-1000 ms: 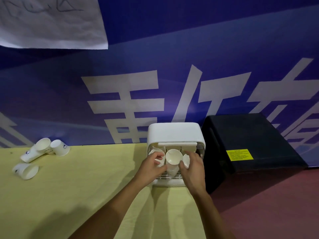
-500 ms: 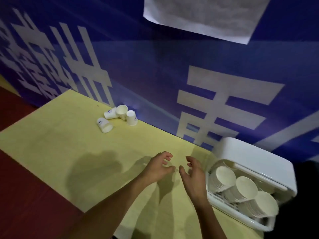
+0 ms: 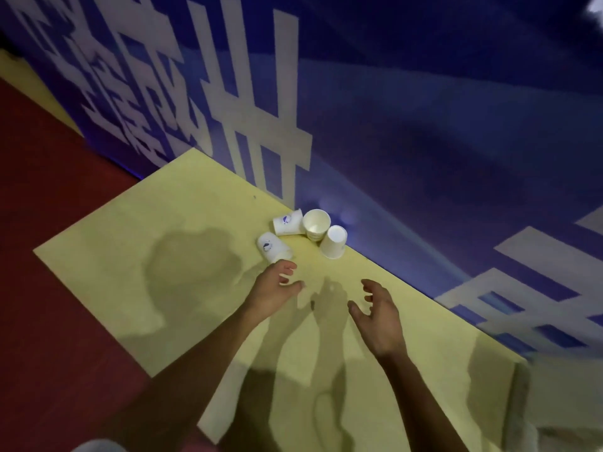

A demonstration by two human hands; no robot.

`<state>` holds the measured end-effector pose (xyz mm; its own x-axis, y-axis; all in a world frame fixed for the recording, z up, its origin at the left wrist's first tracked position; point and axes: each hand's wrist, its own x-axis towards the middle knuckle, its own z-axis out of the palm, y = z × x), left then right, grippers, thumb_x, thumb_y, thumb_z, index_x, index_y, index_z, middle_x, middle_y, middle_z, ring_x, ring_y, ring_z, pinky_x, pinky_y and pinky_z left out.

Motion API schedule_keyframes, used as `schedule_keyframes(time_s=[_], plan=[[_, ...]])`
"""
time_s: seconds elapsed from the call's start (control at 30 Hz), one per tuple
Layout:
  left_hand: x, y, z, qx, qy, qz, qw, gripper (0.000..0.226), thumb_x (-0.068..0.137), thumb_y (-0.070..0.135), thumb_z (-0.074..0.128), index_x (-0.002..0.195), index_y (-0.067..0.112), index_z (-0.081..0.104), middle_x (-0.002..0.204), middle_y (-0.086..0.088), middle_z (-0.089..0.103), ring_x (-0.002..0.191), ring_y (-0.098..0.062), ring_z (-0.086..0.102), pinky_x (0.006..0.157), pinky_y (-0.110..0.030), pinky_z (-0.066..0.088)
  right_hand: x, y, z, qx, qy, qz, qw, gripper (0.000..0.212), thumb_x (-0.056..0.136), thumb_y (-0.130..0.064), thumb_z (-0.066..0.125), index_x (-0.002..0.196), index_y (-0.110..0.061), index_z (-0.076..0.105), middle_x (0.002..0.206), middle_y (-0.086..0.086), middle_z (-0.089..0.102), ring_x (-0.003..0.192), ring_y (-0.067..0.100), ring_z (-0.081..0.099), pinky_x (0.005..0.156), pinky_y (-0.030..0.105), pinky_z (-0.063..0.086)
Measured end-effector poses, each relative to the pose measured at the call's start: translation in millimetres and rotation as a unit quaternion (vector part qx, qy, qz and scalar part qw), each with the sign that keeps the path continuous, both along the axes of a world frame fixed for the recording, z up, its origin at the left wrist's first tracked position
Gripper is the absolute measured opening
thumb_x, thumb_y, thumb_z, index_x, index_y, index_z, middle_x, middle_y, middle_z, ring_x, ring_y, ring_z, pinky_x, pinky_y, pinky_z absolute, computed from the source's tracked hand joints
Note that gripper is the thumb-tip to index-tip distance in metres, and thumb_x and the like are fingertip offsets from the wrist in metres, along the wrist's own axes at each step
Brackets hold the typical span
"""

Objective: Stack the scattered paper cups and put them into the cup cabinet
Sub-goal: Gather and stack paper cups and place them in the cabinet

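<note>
Several white paper cups lie scattered near the wall on the yellow table [image 3: 137, 256]. One cup [image 3: 273, 247] lies on its side nearest me, another [image 3: 287, 222] lies behind it, a third [image 3: 316, 223] shows its open mouth, and a fourth [image 3: 334, 242] stands upside down. My left hand [image 3: 274, 288] hovers just below the nearest cup, fingers loosely curled, holding nothing. My right hand [image 3: 378, 314] is further right, fingers spread and empty. Only a blurred white corner of the cup cabinet [image 3: 567, 396] shows at the right edge.
A blue banner with large white characters [image 3: 261, 102] forms the wall right behind the cups. Dark red floor [image 3: 55, 223] lies beyond the table's left edge. Shadows of my arms and head fall on the tabletop.
My view has swung left, away from the cup cabinet with its stacked cups. Both empty hands have moved from the cabinet across the table toward the scattered cups.
</note>
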<state>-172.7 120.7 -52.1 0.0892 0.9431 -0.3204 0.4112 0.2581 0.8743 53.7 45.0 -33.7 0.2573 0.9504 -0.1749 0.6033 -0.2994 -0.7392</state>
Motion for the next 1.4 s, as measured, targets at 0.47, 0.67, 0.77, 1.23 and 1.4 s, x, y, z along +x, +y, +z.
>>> schedule_keyframes(time_s=[0.47, 0.67, 0.77, 1.23, 1.4], plan=[[-49, 96, -50, 0.017, 0.154, -0.064, 0.986, 0.067, 0.078, -0.001, 0.054, 0.137, 0.031, 0.057, 0.151, 0.000, 0.032, 0.137, -0.026, 0.034, 0.111, -0.028, 0.028, -38, 164, -31, -0.067, -0.119, 0.010, 0.991, 0.084, 0.086, -0.037, 0.078, 0.153, -0.023, 0.029, 0.141, 0.012, 0.043, 0.124, 0.033, 0.053, 0.103, 0.045, 0.048], [-50, 100, -67, 0.014, 0.228, -0.129, 0.965, 0.083, 0.076, 0.001, 0.052, 0.147, 0.044, 0.041, 0.150, 0.001, 0.027, 0.126, -0.030, 0.036, 0.108, -0.040, 0.035, -40, 179, -45, -0.063, -0.174, 0.000, 0.983, 0.053, 0.091, -0.038, 0.071, 0.133, -0.018, 0.046, 0.130, 0.011, 0.053, 0.114, 0.034, 0.058, 0.091, 0.045, 0.054], [-47, 91, -72, 0.032, 0.223, -0.101, 0.969, 0.085, 0.072, 0.000, 0.053, 0.146, 0.040, 0.043, 0.140, -0.004, 0.032, 0.119, -0.032, 0.040, 0.107, -0.040, 0.037, -32, 172, -51, -0.038, -0.172, -0.006, 0.984, 0.047, 0.089, -0.033, 0.074, 0.124, -0.013, 0.050, 0.126, 0.008, 0.058, 0.115, 0.032, 0.056, 0.087, 0.041, 0.052], [-38, 32, -59, -0.031, 0.165, -0.027, 0.985, 0.066, 0.074, 0.027, 0.076, 0.133, 0.040, 0.051, 0.115, -0.003, 0.039, 0.101, -0.030, 0.059, 0.092, -0.042, 0.052, -15, 104, -31, 0.008, 0.049, -0.131, 0.990, 0.057, 0.082, -0.034, 0.074, 0.133, -0.021, 0.054, 0.121, 0.003, 0.063, 0.104, 0.025, 0.063, 0.090, 0.042, 0.055], [-11, -1, -52, -0.013, 0.106, -0.041, 0.993, 0.064, 0.069, 0.039, 0.082, 0.126, 0.040, 0.053, 0.113, 0.000, 0.056, 0.101, -0.020, 0.058, 0.089, -0.036, 0.050, 1, 15, -23, -0.021, 0.279, -0.247, 0.928, 0.055, 0.075, -0.033, 0.072, 0.121, -0.008, 0.056, 0.126, 0.015, 0.062, 0.109, 0.025, 0.067, 0.088, 0.038, 0.059]])
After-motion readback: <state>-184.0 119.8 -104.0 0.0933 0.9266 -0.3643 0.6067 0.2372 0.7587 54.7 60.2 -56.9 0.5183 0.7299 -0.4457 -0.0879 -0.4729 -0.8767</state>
